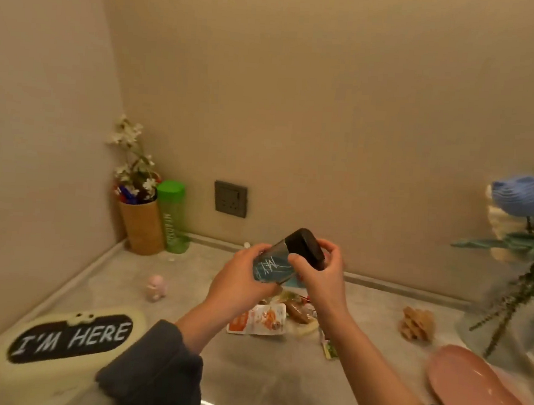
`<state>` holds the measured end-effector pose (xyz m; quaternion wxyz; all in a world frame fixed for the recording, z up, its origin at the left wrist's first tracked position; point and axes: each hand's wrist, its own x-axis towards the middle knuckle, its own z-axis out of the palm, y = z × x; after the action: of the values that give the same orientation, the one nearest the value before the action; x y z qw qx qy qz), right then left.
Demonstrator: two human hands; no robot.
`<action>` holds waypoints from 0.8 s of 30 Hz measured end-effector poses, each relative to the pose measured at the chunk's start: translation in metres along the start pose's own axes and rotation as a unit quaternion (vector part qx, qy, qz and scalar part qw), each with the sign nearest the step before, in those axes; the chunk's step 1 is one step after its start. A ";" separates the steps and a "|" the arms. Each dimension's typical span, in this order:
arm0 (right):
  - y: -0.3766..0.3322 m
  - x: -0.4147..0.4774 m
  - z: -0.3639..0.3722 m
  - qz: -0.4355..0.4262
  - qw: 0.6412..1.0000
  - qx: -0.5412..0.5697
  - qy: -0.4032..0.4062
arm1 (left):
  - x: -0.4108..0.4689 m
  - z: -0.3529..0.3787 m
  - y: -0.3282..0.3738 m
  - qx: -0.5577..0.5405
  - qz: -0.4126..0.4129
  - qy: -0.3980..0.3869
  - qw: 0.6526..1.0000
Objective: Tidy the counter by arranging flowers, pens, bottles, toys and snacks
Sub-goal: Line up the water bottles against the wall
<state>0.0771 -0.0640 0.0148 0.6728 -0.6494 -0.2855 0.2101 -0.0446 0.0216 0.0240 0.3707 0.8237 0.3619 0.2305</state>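
We hold the tilted blue bottle (272, 267) above the worktop (189, 295): left hand (241, 276) wraps its smooth, rigid, probably slippery body, right hand (321, 272) grips the black cap (308, 248).

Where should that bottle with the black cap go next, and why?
The left grip and right grip hold the blue-tinted clear bottle with a black cap tilted above the snack packets. Probably carry it left and stand it beside the upright green plastic bottle in the corner, grouping bottles.
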 end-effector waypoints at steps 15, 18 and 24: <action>-0.003 0.018 0.115 0.044 0.992 -0.040 -0.108 | 0.035 -0.085 -0.058 -0.094 -0.071 0.001 0.993; -0.005 0.027 0.133 0.035 0.992 -0.063 -0.107 | 0.047 -0.098 -0.070 -0.109 -0.067 -0.007 0.992; 0.003 0.054 0.171 0.014 0.986 -0.119 -0.113 | 0.069 -0.125 -0.104 -0.125 -0.071 -0.038 0.989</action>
<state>0.0052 0.1003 0.0165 0.5506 -0.7010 -0.3740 0.2562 -0.1265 0.1783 0.0286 0.4993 0.7514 0.3734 0.2159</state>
